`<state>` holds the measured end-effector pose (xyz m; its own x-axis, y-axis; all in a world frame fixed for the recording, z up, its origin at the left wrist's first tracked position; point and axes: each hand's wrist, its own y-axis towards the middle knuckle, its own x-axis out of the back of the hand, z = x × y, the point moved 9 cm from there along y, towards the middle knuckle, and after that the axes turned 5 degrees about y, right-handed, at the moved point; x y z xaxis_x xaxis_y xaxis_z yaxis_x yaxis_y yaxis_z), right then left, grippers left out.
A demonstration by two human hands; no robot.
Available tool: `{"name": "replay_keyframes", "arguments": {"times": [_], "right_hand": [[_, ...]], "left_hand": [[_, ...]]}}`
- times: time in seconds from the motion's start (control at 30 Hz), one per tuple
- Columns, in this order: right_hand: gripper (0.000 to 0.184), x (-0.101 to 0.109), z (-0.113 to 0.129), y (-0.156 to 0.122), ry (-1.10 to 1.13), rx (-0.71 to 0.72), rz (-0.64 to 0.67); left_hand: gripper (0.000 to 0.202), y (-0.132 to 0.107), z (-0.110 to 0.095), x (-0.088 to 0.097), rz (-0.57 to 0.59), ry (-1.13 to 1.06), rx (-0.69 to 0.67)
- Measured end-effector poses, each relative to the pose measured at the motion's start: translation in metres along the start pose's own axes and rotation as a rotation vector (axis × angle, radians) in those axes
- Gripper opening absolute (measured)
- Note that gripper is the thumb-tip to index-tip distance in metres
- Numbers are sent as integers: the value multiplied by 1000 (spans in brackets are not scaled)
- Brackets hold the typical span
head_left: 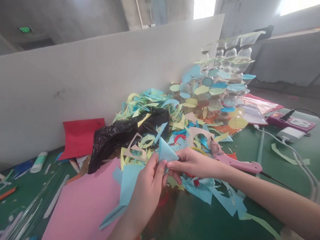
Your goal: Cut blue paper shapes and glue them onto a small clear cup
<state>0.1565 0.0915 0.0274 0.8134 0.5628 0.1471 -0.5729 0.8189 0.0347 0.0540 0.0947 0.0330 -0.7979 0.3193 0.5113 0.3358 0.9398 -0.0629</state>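
Note:
A folded piece of light blue paper comes to a point at the top, held up between both hands. My left hand pinches its lower left side with thumb and fingers. From the right, my right hand grips the paper's right corner, thumb near the left thumb. The lower part of the paper is hidden by fingers. Below and left of my left hand, a light blue sheet lies over a large pink sheet. Blue paper scraps lie just under my right hand.
A pink hot glue gun lies beside my right forearm, near a power strip and white cables. Behind are a black plastic bag, heaped paper cuttings and stacked clear cups. A glue stick lies left.

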Motion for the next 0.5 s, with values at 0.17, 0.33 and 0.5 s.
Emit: {"name": "replay_keyframes", "arguments": {"times": [0.17,0.33,0.5], "right_hand": [[70,-4,6,-3,-47,31,55],[74,-13,11,-4,-25,44,124],[76,-11,5,-3,-51,19,89]], "left_hand": [[36,0,6,-2,43,-23,16],[35,3,16,-1,63,-52,33],[35,4,19,1,104,-36,17]]}}
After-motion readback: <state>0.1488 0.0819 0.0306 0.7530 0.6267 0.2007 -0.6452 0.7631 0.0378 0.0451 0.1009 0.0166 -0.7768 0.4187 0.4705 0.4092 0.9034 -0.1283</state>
